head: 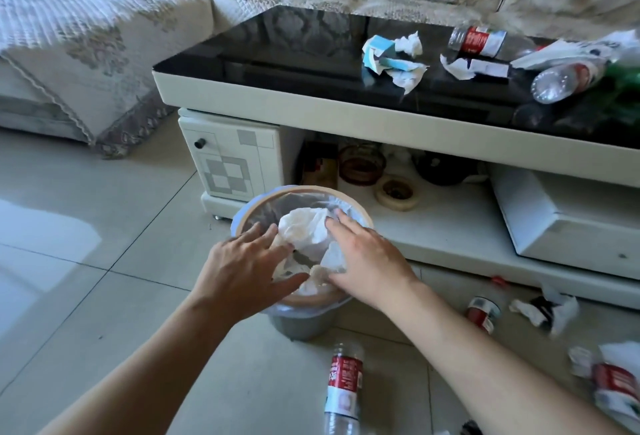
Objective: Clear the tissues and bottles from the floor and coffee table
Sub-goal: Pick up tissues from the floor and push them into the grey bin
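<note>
A round waste bin (313,190) with a tan rim and plastic liner stands on the floor before the coffee table (311,102). White crumpled tissues (304,230) fill its mouth. My left hand (242,261) and my right hand (363,254) lie over the bin with fingers spread, pressing on the tissues from both sides. On the black table top lie tissues (394,57) and two red-labelled bottles (485,40) (564,80). Near my right arm, a red-labelled bottle (343,389), another bottle (481,311) and tissues (547,310) lie scattered on the floor.
A sofa (86,36) with a patterned cover runs along the left and back. The table's lower shelf (450,223) holds an ashtray, a tape roll (396,192) and dark items. More wrappers and a bottle (613,382) lie at the lower right. Pale floor tiles stretch to the left.
</note>
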